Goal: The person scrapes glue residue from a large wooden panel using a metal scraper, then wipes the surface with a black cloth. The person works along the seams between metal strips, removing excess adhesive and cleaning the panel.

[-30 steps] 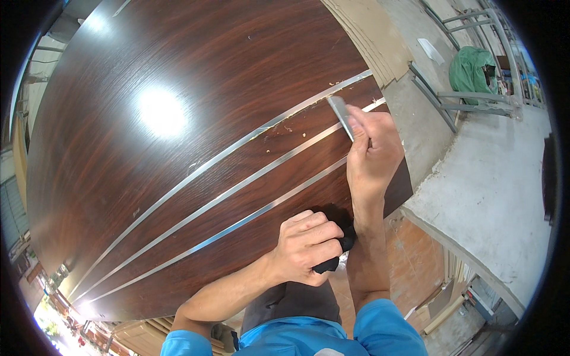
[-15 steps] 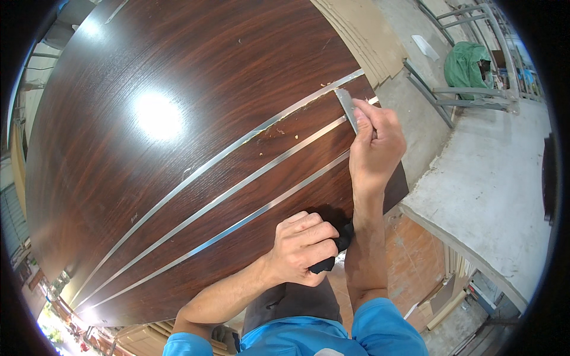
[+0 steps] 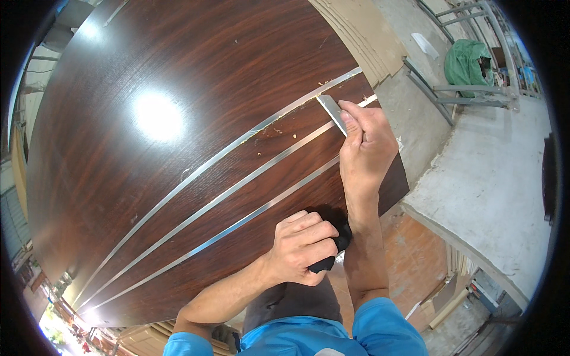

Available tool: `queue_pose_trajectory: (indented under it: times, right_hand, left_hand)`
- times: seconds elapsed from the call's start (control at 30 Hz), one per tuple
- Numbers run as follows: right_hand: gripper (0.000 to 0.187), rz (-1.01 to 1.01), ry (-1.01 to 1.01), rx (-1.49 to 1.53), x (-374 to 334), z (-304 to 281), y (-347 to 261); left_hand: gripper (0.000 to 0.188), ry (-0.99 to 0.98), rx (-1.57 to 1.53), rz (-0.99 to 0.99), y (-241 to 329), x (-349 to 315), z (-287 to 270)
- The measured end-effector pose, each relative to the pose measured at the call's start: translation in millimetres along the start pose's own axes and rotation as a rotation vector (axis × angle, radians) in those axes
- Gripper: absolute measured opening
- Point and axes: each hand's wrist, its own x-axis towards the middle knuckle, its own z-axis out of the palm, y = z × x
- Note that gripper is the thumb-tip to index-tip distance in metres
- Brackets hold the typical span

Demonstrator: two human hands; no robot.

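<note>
My right hand (image 3: pixel 365 142) pinched a blade (image 3: pixel 331 113), its long axis slanting up-left onto the top strip (image 3: pixel 237 145) of the panel (image 3: pixel 178 71). My left hand (image 3: pixel 300 246), nearer me, clenched a black cloth (image 3: pixel 335 228).

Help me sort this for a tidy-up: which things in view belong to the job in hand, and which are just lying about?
In use:
- right hand holding a flat metal blade
- left hand gripping a black object
- dark wood panel with metal inlay strips

Lying about:
- green bag
- metal frame
- stacked boards
</note>
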Motion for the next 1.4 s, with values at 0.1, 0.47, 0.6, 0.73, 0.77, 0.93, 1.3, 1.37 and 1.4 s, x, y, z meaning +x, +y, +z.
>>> queue_pose_trajectory:
  times: [0.1, 0.47, 0.6, 0.73, 0.77, 0.93, 1.3, 1.37, 1.4]
  right_hand:
    - [0.013, -0.009, 0.035, -0.012, 1, 1, 1]
    - [0.012, -0.006, 0.062, -0.016, 3, 2, 6]
    - [0.013, 0.014, 0.121, -0.022, 6, 1, 6]
    - [0.013, 0.022, 0.1, 0.017, 7, 1, 7]
    - [0.013, -0.031, 0.074, 0.005, 7, 1, 8]
    - [0.012, -0.034, 0.061, -0.023, 3, 1, 7]
    - [0.008, -0.074, -0.014, 0.03, -9, -1, -7]
    - [0.008, -0.076, -0.038, 0.036, -12, -1, -10]
    - [0.008, -0.09, -0.038, 0.054, -13, -1, -11]
  left_hand:
    - [0.015, 0.003, -0.021, -0.001, 0, 0, 0]
    - [0.027, -0.022, -0.016, -0.024, 2, 0, -4]
    - [0.027, -0.016, -0.015, -0.026, 2, -1, -3]
    - [0.027, -0.003, -0.01, -0.028, 2, -1, -2]
    - [0.027, -0.006, -0.007, -0.025, 2, -1, -2]
    - [0.026, -0.021, -0.001, -0.027, 2, 0, -3]
    - [0.024, -0.017, -0.018, -0.018, 3, 1, -4]
    - [0.024, -0.013, -0.025, -0.016, 3, 1, -4]
    - [0.024, -0.011, -0.03, -0.017, 3, 1, -4]
